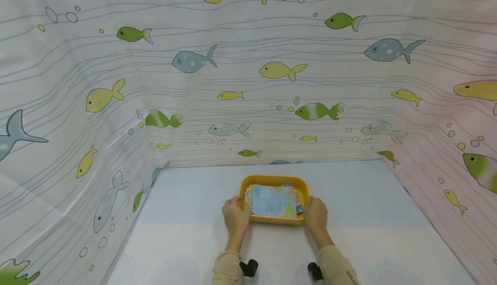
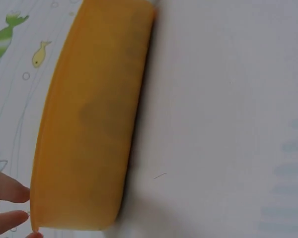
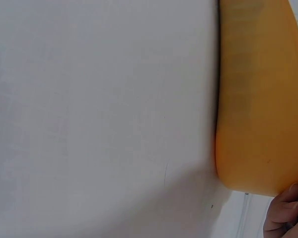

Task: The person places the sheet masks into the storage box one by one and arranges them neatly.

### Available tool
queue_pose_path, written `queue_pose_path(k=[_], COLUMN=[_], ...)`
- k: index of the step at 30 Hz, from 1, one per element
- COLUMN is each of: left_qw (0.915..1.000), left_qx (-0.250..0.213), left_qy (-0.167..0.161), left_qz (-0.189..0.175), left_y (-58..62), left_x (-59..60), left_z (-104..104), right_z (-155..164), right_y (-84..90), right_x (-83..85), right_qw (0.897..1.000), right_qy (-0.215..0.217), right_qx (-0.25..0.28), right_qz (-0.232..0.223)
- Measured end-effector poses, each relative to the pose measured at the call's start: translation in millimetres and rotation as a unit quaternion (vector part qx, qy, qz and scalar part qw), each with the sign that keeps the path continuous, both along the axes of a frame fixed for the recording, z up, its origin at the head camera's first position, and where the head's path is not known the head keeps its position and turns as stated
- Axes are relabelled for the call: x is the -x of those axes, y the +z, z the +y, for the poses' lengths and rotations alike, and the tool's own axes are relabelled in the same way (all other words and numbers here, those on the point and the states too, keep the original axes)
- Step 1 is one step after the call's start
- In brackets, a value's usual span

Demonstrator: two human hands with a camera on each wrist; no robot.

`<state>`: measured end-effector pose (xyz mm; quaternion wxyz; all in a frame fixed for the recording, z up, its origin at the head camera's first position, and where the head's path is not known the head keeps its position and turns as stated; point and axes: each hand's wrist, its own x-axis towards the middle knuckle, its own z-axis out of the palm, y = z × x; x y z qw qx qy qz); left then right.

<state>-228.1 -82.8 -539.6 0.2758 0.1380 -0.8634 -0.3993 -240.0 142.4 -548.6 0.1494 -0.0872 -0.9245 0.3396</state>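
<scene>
While both hands sit at the near corners of the yellow tray (image 1: 273, 180), the left hand (image 1: 235, 216) curls its fingers (image 2: 10, 191) over the left rim and the right hand (image 1: 316, 214) does the same on the right. Tray's on the pale table (image 1: 186, 216), middle-ish, close to the fish-print curtain (image 1: 248, 82). Booklets (image 1: 272, 201) are stacked inside.

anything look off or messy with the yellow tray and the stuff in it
Nothing much stands out. The yellow tray sits flat on the table, the left hand and right hand gripping its sides. The packets inside are stacked loosely and slightly askew, none spilled.
</scene>
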Motion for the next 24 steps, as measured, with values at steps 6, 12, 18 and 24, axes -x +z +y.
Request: queue_pose_path(k=[6, 12, 18, 24], left_qw=[0.9968, 0.9894, 0.9866, 0.9848], left_qx=[-0.077, -0.14, -0.139, -0.137], left_qy=[-0.018, -0.032, -0.071, -0.088], left_qz=[-0.002, -0.022, -0.047, -0.061], left_y=[-12.1, -28.0, -34.8, -36.4], left_x=[-1.6, -5.5, -8.1, -10.9], left_z=[-2, -8, -14, -20], right_z=[1, 1, 2, 4], right_y=[-0.6, -1.5, -3.0, -4.9], right_x=[0.4, 1.5, 2.7, 0.9], right_qw=[1.0, 1.0, 1.0, 0.999], right_qy=[0.001, 0.0, 0.0, 0.006], right_qx=[0.004, 0.005, 0.011, 0.043], right_qz=[-0.004, -0.015, -0.014, -0.009])
